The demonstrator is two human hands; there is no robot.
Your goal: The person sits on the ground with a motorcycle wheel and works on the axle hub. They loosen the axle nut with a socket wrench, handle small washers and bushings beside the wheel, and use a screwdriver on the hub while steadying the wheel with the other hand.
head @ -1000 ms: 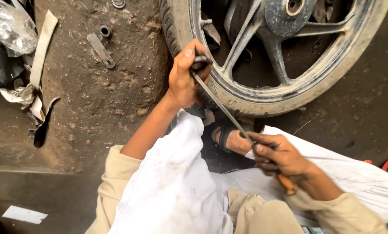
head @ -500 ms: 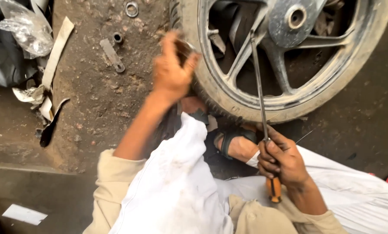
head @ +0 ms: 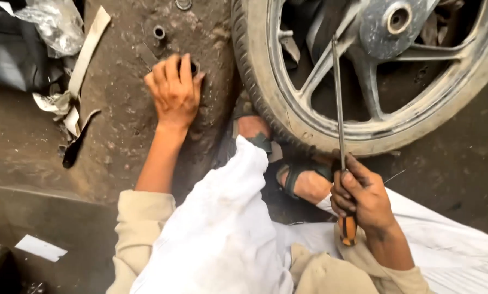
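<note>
Head view: left hand [head: 174, 92] lies spread, palm down, over a small metal part [head: 194, 66] on the ground; right hand [head: 362, 197] grips a screwdriver [head: 339, 117], shaft pointing straight away across the wheel [head: 309, 128].

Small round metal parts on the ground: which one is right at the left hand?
The dark ring at the left hand fingertips, partly hidden by them. The small bushing lies farther up, apart; the washer sits at the frame's top edge.
</note>
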